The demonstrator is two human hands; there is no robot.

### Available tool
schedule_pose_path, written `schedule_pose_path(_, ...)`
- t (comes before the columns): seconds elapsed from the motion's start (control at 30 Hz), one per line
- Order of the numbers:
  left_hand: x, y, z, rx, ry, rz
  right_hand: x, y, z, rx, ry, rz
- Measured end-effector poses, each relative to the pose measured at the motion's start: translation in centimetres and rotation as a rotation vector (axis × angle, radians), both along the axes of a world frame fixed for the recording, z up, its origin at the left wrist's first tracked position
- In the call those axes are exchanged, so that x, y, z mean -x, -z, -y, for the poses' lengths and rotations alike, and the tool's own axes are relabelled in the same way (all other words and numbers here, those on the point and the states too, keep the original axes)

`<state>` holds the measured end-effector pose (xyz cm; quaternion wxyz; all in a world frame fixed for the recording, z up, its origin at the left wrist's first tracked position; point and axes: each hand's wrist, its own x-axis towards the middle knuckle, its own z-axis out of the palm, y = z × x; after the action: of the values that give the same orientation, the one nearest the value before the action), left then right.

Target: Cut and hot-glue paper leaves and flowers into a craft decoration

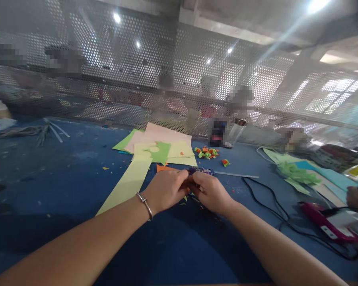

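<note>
My left hand (167, 190), with a silver bangle at its wrist, meets my right hand (210, 190) above the blue table. Fingers of both are bent and pinched together at the fingertips. What lies between them is small and mostly hidden. Just beyond my right hand lies a blue glue gun (201, 171), with a clear glue stick (237, 174) pointing right. A piece of orange paper (164, 168) lies beyond my left hand. Small green paper scraps (184, 200) are below the fingertips. A dark tool under my right hand is too blurred to name.
Coloured paper sheets (167, 135) and a pale yellow strip (127, 186) lie ahead. Small orange-and-green paper pieces (207, 153) are heaped beyond the hands. A black cord (265, 190) runs right to a magenta device (328, 222). Another person's hand (356, 197) shows far right. Perforated metal screen (122, 79) behind.
</note>
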<state>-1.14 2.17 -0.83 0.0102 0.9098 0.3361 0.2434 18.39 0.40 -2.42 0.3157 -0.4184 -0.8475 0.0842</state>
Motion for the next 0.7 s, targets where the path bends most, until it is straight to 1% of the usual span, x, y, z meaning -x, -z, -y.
schedule_pose_path(0.1, 0.4, 0.0, -0.7, 0.020, -0.046, 0.116, -0.9, -0.9, -0.3, 0.010, 0.014, 0.045)
schedule_pose_path(0.17, 0.8, -0.1, -1.4, 0.058, -0.086, 0.250, -2.1, -1.7, -0.7, 0.022, 0.138, 0.111)
schedule_pose_path(0.2, 1.1, -0.2, -1.8, 0.083, -0.104, 0.323, -2.8, -1.9, -1.1, 0.060, 0.226, 0.169)
schedule_pose_path(0.27, 1.7, -0.2, -2.6, 0.137, -0.134, 0.469, -4.3, -2.2, -1.7, 0.182, 0.380, 0.289)
schedule_pose_path(0.3, 2.0, -0.2, -3.0, 0.154, -0.145, 0.517, -4.9, -2.1, -2.0, 0.212, 0.412, 0.304)
schedule_pose_path(0.43, 2.5, 0.2, -4.2, 0.228, -0.204, 0.632, -6.8, -1.5, -2.8, 0.284, 0.470, 0.314)
schedule_pose_path(0.53, 2.5, 0.5, -4.4, 0.256, -0.207, 0.676, -7.5, -1.0, -3.4, 0.364, 0.500, 0.286)
schedule_pose_path(0.63, 2.4, 0.6, -4.3, 0.254, -0.203, 0.673, -7.9, -0.5, -4.1, 0.480, 0.497, 0.205)
schedule_pose_path(0.7, 2.4, 0.6, -4.3, 0.249, -0.195, 0.668, -8.1, -0.2, -4.6, 0.565, 0.495, 0.107)
